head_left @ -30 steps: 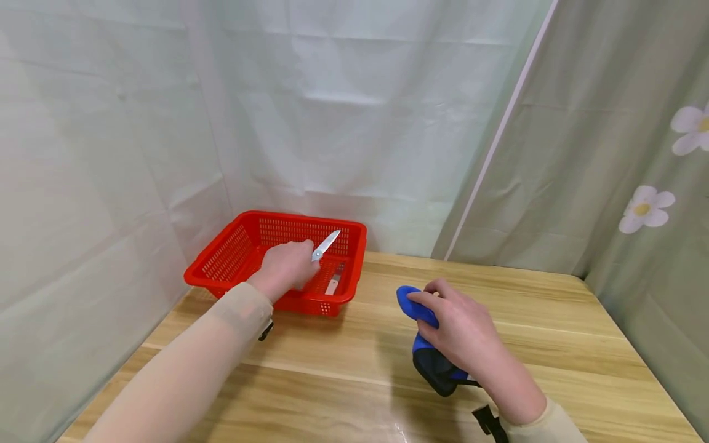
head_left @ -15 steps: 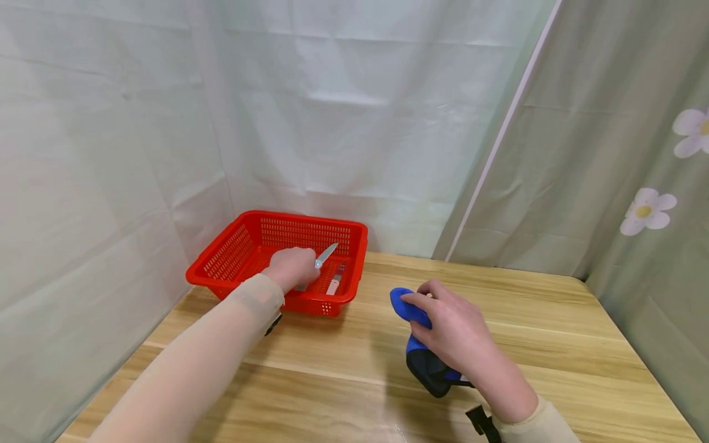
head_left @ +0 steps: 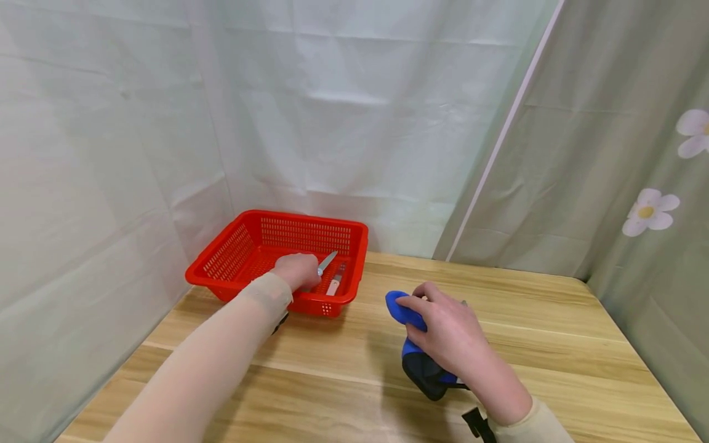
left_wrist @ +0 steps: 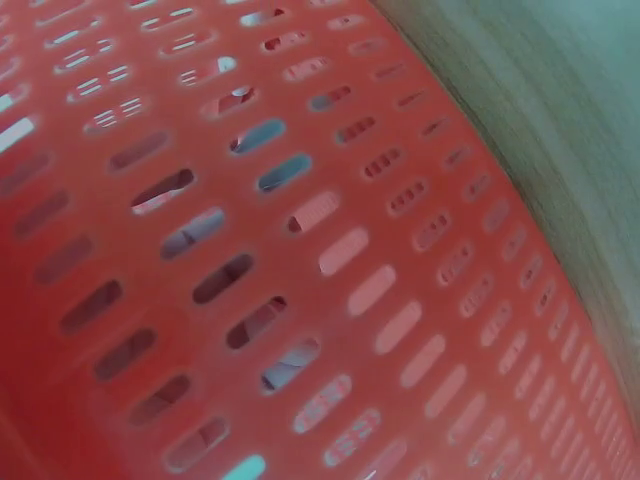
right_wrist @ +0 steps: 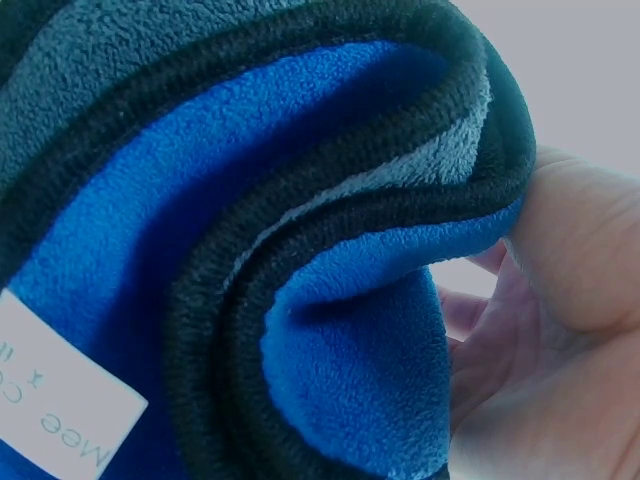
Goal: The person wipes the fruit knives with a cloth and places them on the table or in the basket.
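My left hand (head_left: pixel 298 271) is down inside the red plastic basket (head_left: pixel 220 289) and grips a knife (head_left: pixel 328 263), its silver blade pointing away to the far right. Another knife (head_left: pixel 335 284) with a whitish handle lies beside it on the basket floor. In the left wrist view the slotted basket wall (left_wrist: pixel 330 250) blocks most of the hand, with only pale patches showing through. My right hand (head_left: pixel 451 332) pinches a folded blue cloth (head_left: pixel 407 311) with dark edging over the table. The right wrist view shows the cloth's curled folds (right_wrist: pixel 370 340) and a white printed label (right_wrist: pixel 60 390).
A wooden table (head_left: pixel 332 381) runs under both hands. Pale sheeting (head_left: pixel 343 123) hangs behind and to the left of the basket. A grey-green curtain (head_left: pixel 554 184) with white flowers hangs at the right.
My left hand has lowered the knife deeper into the basket, and its blade now sits nearer the other knife. My right hand has drifted slightly left with the blue cloth.
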The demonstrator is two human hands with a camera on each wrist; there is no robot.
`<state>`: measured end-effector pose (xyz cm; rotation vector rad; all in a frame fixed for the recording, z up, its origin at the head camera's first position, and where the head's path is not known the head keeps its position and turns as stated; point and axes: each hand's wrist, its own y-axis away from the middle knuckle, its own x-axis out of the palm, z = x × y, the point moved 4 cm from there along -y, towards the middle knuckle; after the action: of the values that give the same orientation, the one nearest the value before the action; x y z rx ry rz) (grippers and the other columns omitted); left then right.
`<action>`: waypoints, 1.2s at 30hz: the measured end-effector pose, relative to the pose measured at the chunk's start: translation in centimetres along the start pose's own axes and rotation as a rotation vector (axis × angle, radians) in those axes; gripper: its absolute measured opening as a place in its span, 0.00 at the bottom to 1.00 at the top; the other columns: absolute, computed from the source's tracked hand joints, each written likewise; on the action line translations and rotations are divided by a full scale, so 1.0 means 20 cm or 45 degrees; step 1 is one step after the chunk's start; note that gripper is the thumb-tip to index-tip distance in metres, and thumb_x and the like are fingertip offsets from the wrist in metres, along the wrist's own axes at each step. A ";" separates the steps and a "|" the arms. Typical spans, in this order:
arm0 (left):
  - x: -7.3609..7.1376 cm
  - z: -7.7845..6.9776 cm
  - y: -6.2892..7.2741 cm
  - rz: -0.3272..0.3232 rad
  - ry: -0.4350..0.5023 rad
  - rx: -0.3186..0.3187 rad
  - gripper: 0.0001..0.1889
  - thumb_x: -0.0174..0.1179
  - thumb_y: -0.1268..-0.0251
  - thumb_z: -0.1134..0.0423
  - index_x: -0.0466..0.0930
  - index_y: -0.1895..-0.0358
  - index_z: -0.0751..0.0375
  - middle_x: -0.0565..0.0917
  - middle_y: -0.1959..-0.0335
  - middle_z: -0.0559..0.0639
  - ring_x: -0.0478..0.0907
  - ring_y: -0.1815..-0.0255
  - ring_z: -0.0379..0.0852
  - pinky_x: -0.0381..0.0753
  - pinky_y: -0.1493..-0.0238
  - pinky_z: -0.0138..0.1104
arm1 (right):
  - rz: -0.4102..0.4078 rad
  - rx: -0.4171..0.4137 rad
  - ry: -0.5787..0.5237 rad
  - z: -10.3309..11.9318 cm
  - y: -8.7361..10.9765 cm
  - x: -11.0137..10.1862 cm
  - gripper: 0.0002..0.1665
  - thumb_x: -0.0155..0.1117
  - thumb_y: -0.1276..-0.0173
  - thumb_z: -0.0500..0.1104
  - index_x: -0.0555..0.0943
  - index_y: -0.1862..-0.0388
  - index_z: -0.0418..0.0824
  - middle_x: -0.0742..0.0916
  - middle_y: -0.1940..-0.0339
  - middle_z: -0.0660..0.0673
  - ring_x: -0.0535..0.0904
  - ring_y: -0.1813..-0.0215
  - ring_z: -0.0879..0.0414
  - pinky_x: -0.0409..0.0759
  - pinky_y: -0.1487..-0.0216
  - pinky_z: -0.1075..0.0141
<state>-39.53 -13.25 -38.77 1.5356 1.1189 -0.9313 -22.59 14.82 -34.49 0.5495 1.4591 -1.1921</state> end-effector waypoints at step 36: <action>0.05 -0.04 -0.01 0.058 -0.093 0.038 0.04 0.68 0.26 0.61 0.89 0.59 0.57 0.86 0.63 0.51 0.80 0.59 0.50 0.80 0.51 0.41 | 0.033 0.036 -0.011 -0.02 0.02 0.02 0.25 0.84 0.34 0.40 0.91 0.38 0.51 0.86 0.45 0.46 0.87 0.51 0.49 0.84 0.58 0.47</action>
<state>-39.34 -12.28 -39.62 1.5327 1.0188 -0.9693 -22.56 15.29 -35.10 0.5801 1.4255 -1.1950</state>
